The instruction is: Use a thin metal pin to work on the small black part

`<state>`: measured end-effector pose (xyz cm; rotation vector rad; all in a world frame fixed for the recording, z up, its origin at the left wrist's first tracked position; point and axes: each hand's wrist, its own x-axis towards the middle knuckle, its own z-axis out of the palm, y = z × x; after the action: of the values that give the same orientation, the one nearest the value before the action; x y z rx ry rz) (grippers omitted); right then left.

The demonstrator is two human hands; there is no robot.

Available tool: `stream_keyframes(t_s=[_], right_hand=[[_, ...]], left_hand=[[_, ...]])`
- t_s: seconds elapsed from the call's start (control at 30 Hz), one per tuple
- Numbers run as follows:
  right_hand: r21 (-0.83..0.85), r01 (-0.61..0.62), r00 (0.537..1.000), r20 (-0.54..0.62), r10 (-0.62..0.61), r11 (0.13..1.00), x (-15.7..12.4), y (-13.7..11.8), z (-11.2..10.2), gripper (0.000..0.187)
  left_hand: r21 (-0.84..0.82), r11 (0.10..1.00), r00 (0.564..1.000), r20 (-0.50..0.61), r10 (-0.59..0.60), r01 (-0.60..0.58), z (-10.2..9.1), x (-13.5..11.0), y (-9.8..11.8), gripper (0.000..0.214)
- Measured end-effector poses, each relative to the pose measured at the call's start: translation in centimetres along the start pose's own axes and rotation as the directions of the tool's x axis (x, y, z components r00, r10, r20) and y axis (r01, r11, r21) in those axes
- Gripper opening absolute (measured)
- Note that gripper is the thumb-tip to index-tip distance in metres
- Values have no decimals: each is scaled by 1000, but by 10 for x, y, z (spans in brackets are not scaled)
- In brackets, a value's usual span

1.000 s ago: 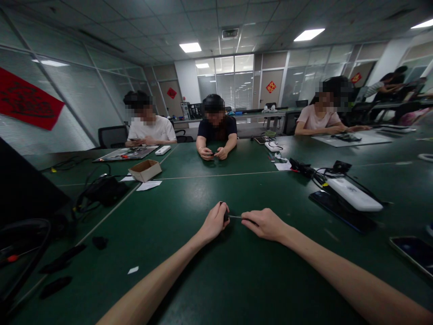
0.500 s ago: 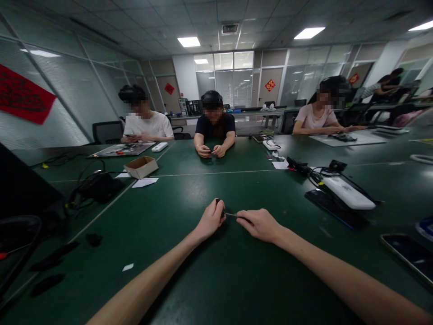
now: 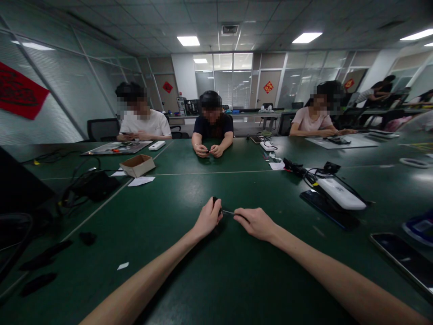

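Note:
Over the middle of the green table (image 3: 237, 275), my left hand (image 3: 207, 219) is closed around a small black object (image 3: 215, 201). Its top pokes out above the thumb, and the fingers cover most of it, so its kind cannot be made out. Level with it, on the right, my right hand (image 3: 257, 223) pinches a thin tool with a metal shaft, seemingly a screwdriver (image 3: 228, 212). The shaft points left and its tip reaches the black object in my left hand. My right fingers mostly hide the dark handle.
An open cardboard box (image 3: 138, 166) and a black cabled device (image 3: 96, 185) lie left. Rightward are a white power bank-like block (image 3: 341, 193), a dark phone (image 3: 328, 210) and another phone (image 3: 404, 259). Black pieces (image 3: 39, 284) lie near left. Several people sit across the table.
The whole view has shifted slightly, so things sit a little further left. Both hands keep their grips, with the shaft still bridging them.

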<state>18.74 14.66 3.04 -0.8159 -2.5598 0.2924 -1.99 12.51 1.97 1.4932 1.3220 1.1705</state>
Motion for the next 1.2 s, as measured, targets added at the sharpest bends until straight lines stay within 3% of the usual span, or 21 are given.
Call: stream_keyframes(t_s=[0.37, 0.43, 0.57, 0.63, 0.7, 0.8, 1.2], right_hand=[[37, -28, 999, -27, 29, 999, 0, 0, 2, 30], [94, -99, 990, -87, 107, 991, 2, 6, 2, 33], [221, -309, 909, -218, 355, 925, 7, 22, -1, 42], [231, -272, 934, -170, 314, 934, 7, 23, -4, 39], [188, -168, 977, -100, 189, 968, 6, 18, -5, 34], [103, -46, 998, -29, 49, 994, 5, 7, -6, 29], [35, 38, 999, 4, -38, 999, 5, 9, -3, 27]], left_hand=[[-24, 998, 998, -11, -56, 55, 0, -1, 6, 46], [3, 999, 999, 30, -37, 37, 0, -4, 9, 45], [-12, 1000, 994, 101, -28, 29, -2, -6, 9, 43], [-100, 991, 991, 106, -78, 88, -4, -4, 6, 45], [-168, 978, 987, 124, -105, 125, -6, -2, 2, 46], [-195, 975, 985, 151, -80, 109, -7, 0, -2, 46], [-199, 976, 988, 141, -64, 92, -6, 1, -1, 44]])
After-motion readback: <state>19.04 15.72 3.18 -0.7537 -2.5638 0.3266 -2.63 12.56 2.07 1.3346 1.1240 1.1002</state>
